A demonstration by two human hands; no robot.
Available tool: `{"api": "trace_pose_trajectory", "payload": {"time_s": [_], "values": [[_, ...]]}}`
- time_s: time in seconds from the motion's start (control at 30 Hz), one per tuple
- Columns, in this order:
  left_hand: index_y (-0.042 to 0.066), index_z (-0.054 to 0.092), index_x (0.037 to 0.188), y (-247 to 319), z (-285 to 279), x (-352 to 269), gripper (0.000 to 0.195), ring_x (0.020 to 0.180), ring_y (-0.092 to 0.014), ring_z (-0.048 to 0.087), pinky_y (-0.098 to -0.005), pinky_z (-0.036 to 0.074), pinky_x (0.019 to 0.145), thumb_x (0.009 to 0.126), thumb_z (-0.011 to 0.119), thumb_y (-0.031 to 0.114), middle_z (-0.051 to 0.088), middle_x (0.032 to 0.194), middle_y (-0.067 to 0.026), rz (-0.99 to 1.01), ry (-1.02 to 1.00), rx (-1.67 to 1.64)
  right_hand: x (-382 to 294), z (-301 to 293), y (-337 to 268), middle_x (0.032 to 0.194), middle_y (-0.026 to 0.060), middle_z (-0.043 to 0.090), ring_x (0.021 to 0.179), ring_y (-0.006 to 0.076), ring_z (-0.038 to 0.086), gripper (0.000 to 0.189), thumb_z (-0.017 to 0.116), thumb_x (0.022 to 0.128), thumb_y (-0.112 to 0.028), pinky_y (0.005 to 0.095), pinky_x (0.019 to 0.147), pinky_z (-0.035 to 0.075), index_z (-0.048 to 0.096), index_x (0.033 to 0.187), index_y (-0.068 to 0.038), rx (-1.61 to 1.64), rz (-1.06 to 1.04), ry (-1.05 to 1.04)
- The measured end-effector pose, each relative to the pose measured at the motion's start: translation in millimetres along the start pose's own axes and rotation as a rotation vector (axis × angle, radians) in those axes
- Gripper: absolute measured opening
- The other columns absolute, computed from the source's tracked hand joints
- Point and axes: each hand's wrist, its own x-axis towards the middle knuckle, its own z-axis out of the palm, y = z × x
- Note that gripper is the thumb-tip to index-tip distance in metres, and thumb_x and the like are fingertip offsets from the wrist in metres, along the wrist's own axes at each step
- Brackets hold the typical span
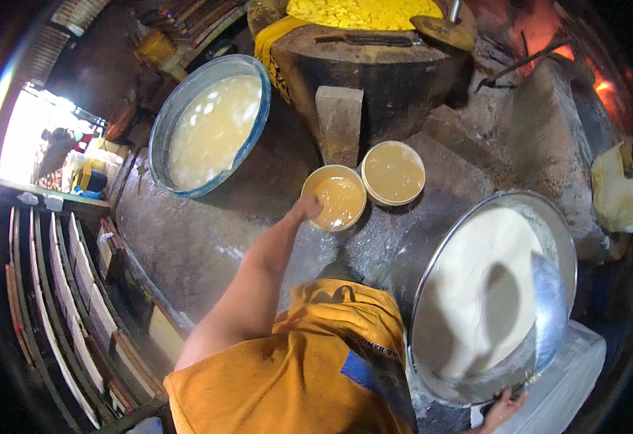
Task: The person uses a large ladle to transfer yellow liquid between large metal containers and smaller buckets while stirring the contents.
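Note:
My left hand grips the left rim of a pale plastic bucket, its fingers over the edge. Cloudy yellowish liquid with some bubbles fills that bucket. Touching it or very close on the right stands a second pale bucket holding similar liquid. At the lower right, my right hand is closed around the handle of a broad, shiny metal scoop or ladle. The blade hangs over the right side of a large metal basin, which contains thick white liquid with a dark shadow on it.
A blue-rimmed tub of yellowish liquid stands at the upper left. Beyond the buckets are a block and a large round vessel with yellow contents. Fire glows at upper right. Wooden racks line the left; the floor looks wet.

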Motion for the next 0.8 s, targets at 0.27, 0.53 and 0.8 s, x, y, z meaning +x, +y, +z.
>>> {"api": "trace_pose_trajectory", "payload": {"time_s": [0.27, 0.53, 0.8], "values": [[-0.001, 0.059, 0.076, -120.2, 55.3, -155.7, 0.035, 0.074, -0.038, 0.058, -0.0447, 0.044, 0.073, 0.079, 0.048, 0.032, 0.059, 0.07, -0.0191, -0.129, -0.138, 0.147, 19.5, 220.6, -130.9, 0.069, 0.0033, 0.046, 0.049, 0.0101, 0.043, 0.019, 0.051, 0.08, -0.006, 0.0248, 0.043, 0.043, 0.042, 0.097, -0.008, 1.218, 0.195, -1.026], [0.005, 0.055, 0.071, -151.4, -16.8, -184.2, 0.029, 0.054, -0.014, 0.052, -0.0288, 0.042, 0.048, 0.085, 0.049, 0.03, 0.055, 0.062, -0.0051, -0.715, 0.697, -0.939, -51.0, 385.2, -334.3, 0.062, -0.0014, 0.041, 0.045, 0.0067, 0.04, 0.013, 0.052, 0.089, -0.018, 0.0228, 0.037, 0.038, 0.041, 0.093, -0.011, 0.641, -0.058, -0.958], [0.001, 0.047, 0.099, -224.4, -175.1, -150.4, 0.031, 0.079, -0.016, 0.049, -0.0296, 0.04, 0.066, 0.092, 0.042, 0.031, 0.052, 0.09, -0.0097, -0.778, 1.439, -1.315, -221.6, 539.6, -482.8, 0.065, 0.0015, 0.044, 0.049, 0.0093, 0.044, 0.011, 0.053, 0.088, -0.012, 0.0241, 0.042, 0.042, 0.044, 0.093, -0.007, 0.63, -0.242, -1.245]]}}
